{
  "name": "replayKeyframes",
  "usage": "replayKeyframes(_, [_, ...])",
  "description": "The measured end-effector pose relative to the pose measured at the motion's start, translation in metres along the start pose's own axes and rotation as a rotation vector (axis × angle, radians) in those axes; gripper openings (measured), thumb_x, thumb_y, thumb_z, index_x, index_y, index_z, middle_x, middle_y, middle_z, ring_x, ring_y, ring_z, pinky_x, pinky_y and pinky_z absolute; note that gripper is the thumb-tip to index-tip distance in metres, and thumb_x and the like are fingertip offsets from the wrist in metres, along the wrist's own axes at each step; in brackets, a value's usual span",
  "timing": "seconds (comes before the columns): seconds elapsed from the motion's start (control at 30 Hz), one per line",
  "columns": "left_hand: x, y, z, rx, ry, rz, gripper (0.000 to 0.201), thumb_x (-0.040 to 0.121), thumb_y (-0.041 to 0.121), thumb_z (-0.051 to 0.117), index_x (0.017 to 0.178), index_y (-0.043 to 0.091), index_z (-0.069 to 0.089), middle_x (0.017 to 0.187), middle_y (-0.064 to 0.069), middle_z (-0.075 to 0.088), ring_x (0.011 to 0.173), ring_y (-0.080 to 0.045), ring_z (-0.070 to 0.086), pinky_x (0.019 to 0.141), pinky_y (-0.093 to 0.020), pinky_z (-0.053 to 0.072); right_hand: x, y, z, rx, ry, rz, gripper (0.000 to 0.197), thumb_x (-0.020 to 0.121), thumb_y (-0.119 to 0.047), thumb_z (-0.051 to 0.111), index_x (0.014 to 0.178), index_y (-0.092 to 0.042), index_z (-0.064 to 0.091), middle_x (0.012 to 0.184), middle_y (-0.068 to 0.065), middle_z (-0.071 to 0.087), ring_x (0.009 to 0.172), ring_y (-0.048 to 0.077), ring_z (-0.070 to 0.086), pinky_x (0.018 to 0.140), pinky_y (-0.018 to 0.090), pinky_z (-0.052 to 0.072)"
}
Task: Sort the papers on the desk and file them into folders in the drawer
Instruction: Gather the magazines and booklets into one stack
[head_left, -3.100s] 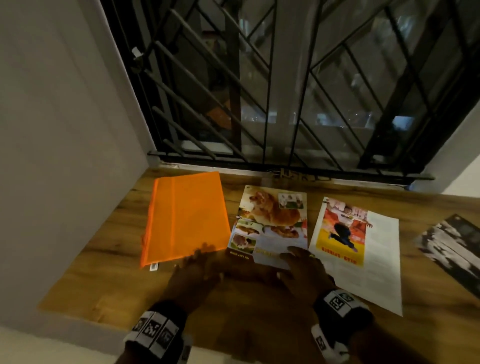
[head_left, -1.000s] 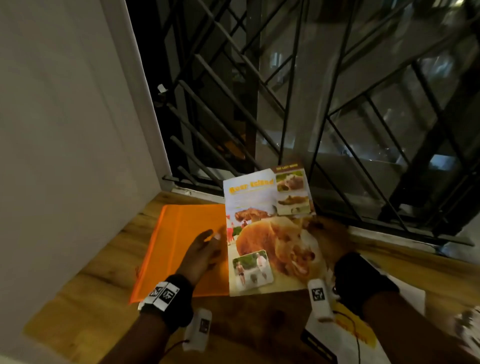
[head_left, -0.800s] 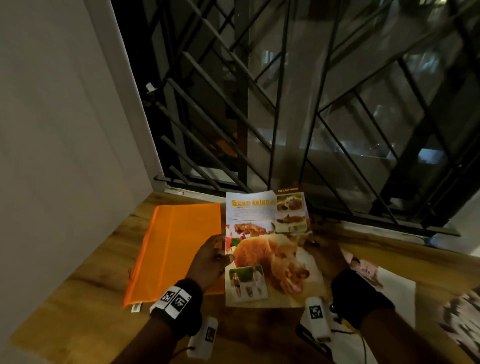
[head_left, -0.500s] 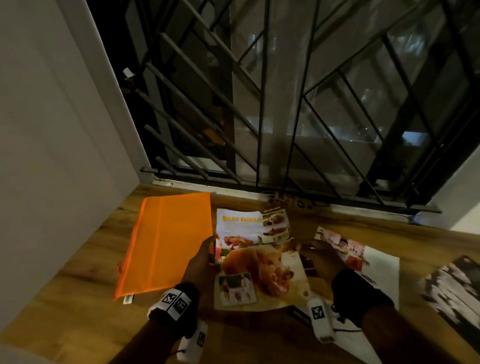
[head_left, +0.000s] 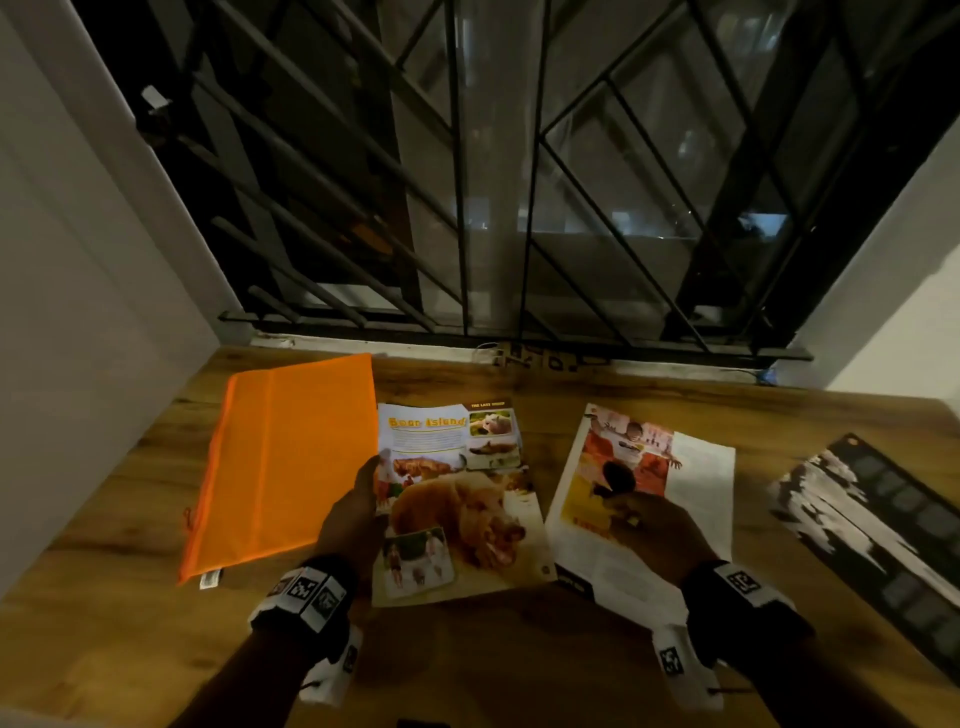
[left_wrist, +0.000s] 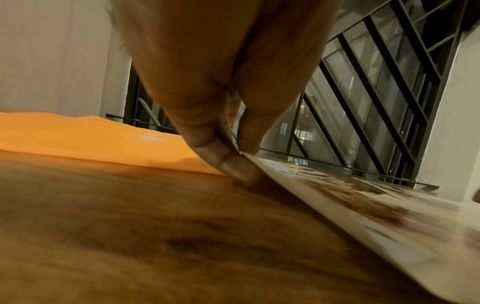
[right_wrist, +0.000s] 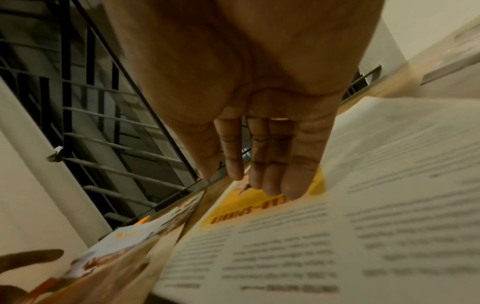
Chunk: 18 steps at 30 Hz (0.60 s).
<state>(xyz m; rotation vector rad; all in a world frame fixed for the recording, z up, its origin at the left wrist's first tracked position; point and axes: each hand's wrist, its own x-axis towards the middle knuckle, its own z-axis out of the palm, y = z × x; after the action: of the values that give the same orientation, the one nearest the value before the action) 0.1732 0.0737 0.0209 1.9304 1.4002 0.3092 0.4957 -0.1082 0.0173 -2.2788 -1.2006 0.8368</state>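
Note:
A magazine page with a brown bear (head_left: 457, 499) lies on the wooden desk (head_left: 104, 597). My left hand (head_left: 370, 483) pinches its left edge between thumb and fingers (left_wrist: 233, 164), and that edge of the bear page (left_wrist: 363, 205) is lifted slightly off the wood. An orange folder (head_left: 291, 457) lies flat just left of it. My right hand (head_left: 649, 530) is over a page with a yellow and red picture (head_left: 696, 499), holding nothing. Its fingers (right_wrist: 265, 164) are straight above the yellow picture (right_wrist: 259, 207).
A black-and-white sheet (head_left: 872, 525) lies at the desk's right end. A barred window (head_left: 493, 182) runs along the back edge. A white wall (head_left: 67, 286) closes the left side. No drawer is in view.
The bear page was held up in both hands and has come down onto the desk. My right hand has let go of it and moved right over the yellow-pictured page.

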Motion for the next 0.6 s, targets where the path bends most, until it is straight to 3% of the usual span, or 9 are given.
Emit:
replayKeyframes(0.1, [-0.003, 0.003, 0.001, 0.051, 0.012, -0.006, 0.068, 0.097, 0.036, 0.055, 0.152, 0.031, 0.016, 0.130, -0.015, 0.060, 0.103, -0.036, 0.063, 0.079, -0.035, 0.046, -0.010, 0.017, -0.003, -0.147, -0.025, -0.004, 0.039, 0.093, -0.032, 0.065, 0.131, -0.023, 0.062, 0.136, 0.005, 0.056, 0.122, 0.024, 0.057, 0.101, 0.033, 0.046])
replayKeyframes(0.2, [-0.002, 0.001, 0.003, 0.118, 0.042, 0.026, 0.066, 0.096, 0.035, 0.056, 0.151, 0.027, 0.020, 0.124, -0.016, 0.062, 0.100, -0.037, 0.064, 0.080, -0.040, 0.050, -0.019, 0.034, -0.009, -0.311, -0.104, 0.016, 0.046, 0.094, -0.046, 0.058, 0.138, -0.035, 0.055, 0.138, 0.004, 0.046, 0.128, 0.027, 0.050, 0.107, 0.037, 0.044])
replayKeyframes(0.3, [-0.005, -0.001, 0.004, 0.282, 0.031, 0.000, 0.074, 0.090, 0.030, 0.066, 0.151, 0.020, 0.025, 0.121, -0.020, 0.054, 0.101, -0.043, 0.061, 0.082, -0.049, 0.053, -0.029, 0.047, -0.021, -0.379, -0.100, 0.018, 0.044, 0.097, -0.048, 0.051, 0.140, -0.040, 0.051, 0.137, 0.004, 0.043, 0.127, 0.028, 0.049, 0.108, 0.037, 0.043])
replayKeyframes(0.37, [-0.009, 0.007, 0.005, 0.440, 0.048, -0.010, 0.070, 0.087, 0.032, 0.069, 0.147, 0.015, 0.036, 0.122, -0.021, 0.047, 0.104, -0.046, 0.056, 0.083, -0.052, 0.053, -0.037, 0.056, -0.029, -0.391, -0.091, 0.009, 0.042, 0.097, -0.049, 0.051, 0.139, -0.043, 0.052, 0.136, 0.002, 0.044, 0.127, 0.025, 0.049, 0.108, 0.035, 0.043])
replayKeyframes(0.43, [-0.007, 0.016, 0.017, 0.632, 0.048, 0.088, 0.069, 0.079, 0.033, 0.076, 0.140, 0.018, 0.049, 0.125, -0.021, 0.050, 0.104, -0.046, 0.054, 0.077, -0.053, 0.055, -0.045, 0.065, -0.037, -0.366, -0.076, 0.026, 0.040, 0.095, -0.049, 0.054, 0.135, -0.044, 0.055, 0.133, -0.003, 0.046, 0.126, 0.021, 0.049, 0.106, 0.033, 0.044])
replayKeyframes(0.47, [-0.006, 0.025, 0.025, 0.712, 0.017, 0.173, 0.068, 0.077, 0.034, 0.074, 0.140, 0.022, 0.051, 0.131, -0.020, 0.052, 0.107, -0.046, 0.054, 0.078, -0.053, 0.056, -0.049, 0.068, -0.040, -0.330, -0.051, 0.039, 0.038, 0.094, -0.048, 0.056, 0.132, -0.042, 0.057, 0.133, -0.005, 0.047, 0.124, 0.018, 0.050, 0.106, 0.033, 0.045])
replayKeyframes(0.53, [-0.005, 0.052, 0.048, 0.714, -0.009, 0.303, 0.059, 0.088, 0.037, 0.052, 0.145, 0.021, 0.045, 0.143, -0.013, 0.048, 0.120, -0.038, 0.051, 0.094, -0.050, 0.050, -0.054, 0.073, -0.048, -0.287, 0.034, 0.090, 0.038, 0.093, -0.045, 0.060, 0.130, -0.038, 0.058, 0.136, -0.007, 0.050, 0.125, 0.015, 0.050, 0.106, 0.034, 0.046])
replayKeyframes(0.6, [-0.008, 0.087, 0.075, 0.556, -0.048, 0.261, 0.047, 0.096, 0.037, 0.051, 0.137, 0.015, 0.052, 0.137, -0.006, 0.052, 0.121, -0.028, 0.054, 0.099, -0.039, 0.047, -0.058, 0.080, -0.057, -0.300, 0.127, 0.165, 0.040, 0.092, -0.043, 0.062, 0.131, -0.036, 0.056, 0.143, -0.007, 0.050, 0.132, 0.015, 0.048, 0.111, 0.036, 0.043])
